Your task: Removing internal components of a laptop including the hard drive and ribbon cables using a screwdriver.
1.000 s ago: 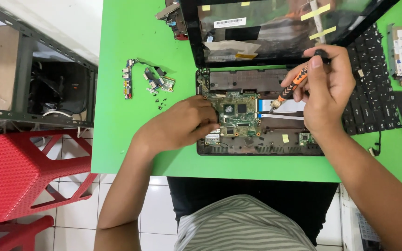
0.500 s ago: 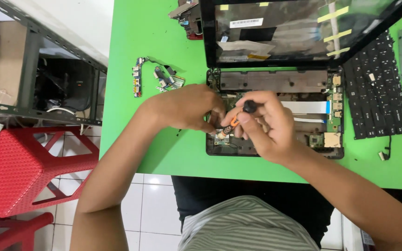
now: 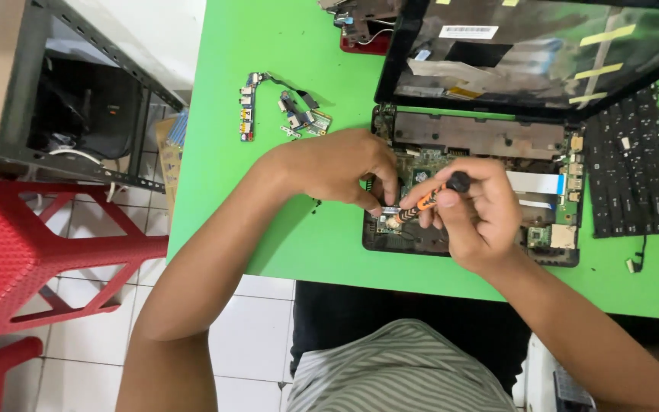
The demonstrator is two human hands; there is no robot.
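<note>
The laptop base lies opened up on the green table, toward its near edge, with the circuit board bare and the lid tipped back on the far side. My right hand is clenched round the orange-and-black screwdriver, fingertips pinching the shaft and the black cap up near my knuckles, with the tip slanting down and left into the near left part of the board. My left hand rests on the left edge of the base, its fingers curled down just beside the tip; whether they pinch anything I cannot tell, since the tips are hidden. The main risk, as I judge it, is the tip slipping out of a small screw head: held at this slant rather than straight up, it could skate across the board and scratch a trace, or chew up the screw. It could also jab my left fingers, which sit so close. A loosened screw could roll into the base, or off the near edge of the table to the tiled floor. The white ribbon cable runs just right of my hand, and my wrist could snag it. The loose keyboard to the right and the small boards to the far left lie well apart.
</note>
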